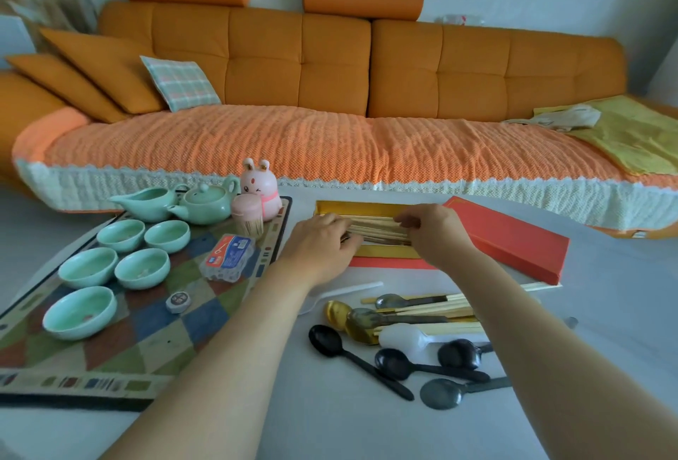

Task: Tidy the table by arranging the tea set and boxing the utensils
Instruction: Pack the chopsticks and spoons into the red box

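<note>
A gold-lined box (370,207) lies open at the table's middle, with chopsticks (374,227) inside. Both hands reach into it: my left hand (323,246) holds the chopsticks' left end, and my right hand (433,230) pinches their right end. The red lid (513,239) leans at the box's right. In front lies a loose pile of utensils: black spoons (352,357), a gold spoon (339,312), a white spoon (407,338) and more chopsticks (447,307). On the patterned mat (146,342) at left stand several green cups (88,267), a teapot (205,202) and a pitcher (146,202).
A pink rabbit toothpick holder (257,199), a plastic box of floss picks (227,257) and a small round tin (179,301) sit on the mat. An orange sofa (330,92) runs behind the table. A white plastic spoon (345,292) lies near my left wrist.
</note>
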The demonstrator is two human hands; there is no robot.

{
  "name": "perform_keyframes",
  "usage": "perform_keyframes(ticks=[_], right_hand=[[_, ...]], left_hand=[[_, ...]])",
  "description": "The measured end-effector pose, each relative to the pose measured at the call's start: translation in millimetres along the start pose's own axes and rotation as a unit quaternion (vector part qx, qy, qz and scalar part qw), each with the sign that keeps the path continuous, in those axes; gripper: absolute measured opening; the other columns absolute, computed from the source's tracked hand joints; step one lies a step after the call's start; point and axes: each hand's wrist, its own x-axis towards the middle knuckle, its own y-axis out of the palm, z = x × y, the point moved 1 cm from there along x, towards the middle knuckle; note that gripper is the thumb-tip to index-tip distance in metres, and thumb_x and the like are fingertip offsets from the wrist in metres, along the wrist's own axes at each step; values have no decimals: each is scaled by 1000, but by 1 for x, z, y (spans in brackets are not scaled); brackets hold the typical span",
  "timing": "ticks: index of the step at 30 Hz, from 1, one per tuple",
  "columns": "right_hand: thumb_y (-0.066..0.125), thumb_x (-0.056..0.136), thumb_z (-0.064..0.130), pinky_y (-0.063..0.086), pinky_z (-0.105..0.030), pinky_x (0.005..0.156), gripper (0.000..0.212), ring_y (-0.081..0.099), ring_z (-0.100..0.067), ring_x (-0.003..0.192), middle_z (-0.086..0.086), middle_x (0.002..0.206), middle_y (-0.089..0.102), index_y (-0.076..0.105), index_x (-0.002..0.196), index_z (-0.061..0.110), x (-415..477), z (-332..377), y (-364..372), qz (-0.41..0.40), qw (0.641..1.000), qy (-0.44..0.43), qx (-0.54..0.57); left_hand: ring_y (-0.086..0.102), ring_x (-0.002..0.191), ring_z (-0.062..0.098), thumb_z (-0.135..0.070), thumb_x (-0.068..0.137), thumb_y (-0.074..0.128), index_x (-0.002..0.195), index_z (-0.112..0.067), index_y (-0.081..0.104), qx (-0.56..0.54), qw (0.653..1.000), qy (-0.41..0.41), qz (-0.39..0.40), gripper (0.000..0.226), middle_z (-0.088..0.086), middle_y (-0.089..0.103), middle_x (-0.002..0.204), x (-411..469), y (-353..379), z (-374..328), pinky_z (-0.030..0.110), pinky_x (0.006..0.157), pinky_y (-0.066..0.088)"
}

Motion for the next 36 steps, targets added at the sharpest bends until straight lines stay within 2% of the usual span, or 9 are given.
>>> perform_keyframes(ticks=[4,7,10,14,17,20,24,27,36], right_hand=[[49,92,-1,51,-22,83,37,66,-17,93,-4,113,71,71,117,15,-3,2,1,-21,1000,-18,-11],[51,97,20,46,-18,61,26,59,-9,66,-2,97,73,72,113,16,-12,7,-1,32,998,-58,-23],[45,100,30,51,-33,73,31,62,-20,84,-7,107,71,69,115,16,-20,11,-2,119,989,-71,-44],[53,94,16,39,-20,89,29,58,-12,108,3,121,65,70,117,20,-26,7,-8,72,992,-101,-23],[57,85,5,41,-17,79,28,56,3,85,14,95,62,75,96,23,-33,5,-23,11,987,-160,-21],[57,83,4,44,-18,69,29,57,4,74,20,82,61,74,83,28,-41,3,-39,45,985,-166,-25],[56,82,13,39,-8,67,31,57,8,78,21,90,65,73,92,38,-58,-5,-60,173,972,-128,-91],[55,81,15,41,-15,77,38,53,6,86,26,100,59,70,104,41,-68,-14,-69,218,960,-93,-151],[60,94,27,47,-24,83,18,55,-3,88,14,111,67,73,106,34,-81,-28,-61,180,964,-78,-180]], left_hand=[[37,138,23,-58,99,27,145,-22,45,38,999,-9,32,61,0,41,152,5,1,-2,42,114,26],[37,138,24,-61,98,26,146,-24,43,47,998,-14,40,63,-1,41,153,6,1,-3,42,113,25],[34,141,24,-64,97,26,149,-26,40,39,998,-17,50,66,-2,38,155,7,2,-1,42,114,24],[30,142,21,-61,97,32,148,-25,41,34,999,2,23,62,-3,38,154,4,-1,-2,43,116,20],[40,128,20,-48,97,45,135,-25,53,42,997,43,-58,45,-3,51,135,3,-7,-13,37,107,27],[51,107,19,-32,95,53,114,-24,64,6,988,86,-128,23,-5,59,109,-1,-13,-34,33,91,36],[55,88,12,-30,93,56,103,-26,65,-71,990,103,-58,14,-10,56,96,-16,-11,-65,28,72,46],[55,93,10,-39,93,57,107,-29,65,-63,991,116,10,19,-11,58,102,-26,0,-82,27,75,47],[56,101,12,-51,92,56,119,-30,64,-54,991,107,52,35,-10,61,112,-34,17,-105,32,85,48]])
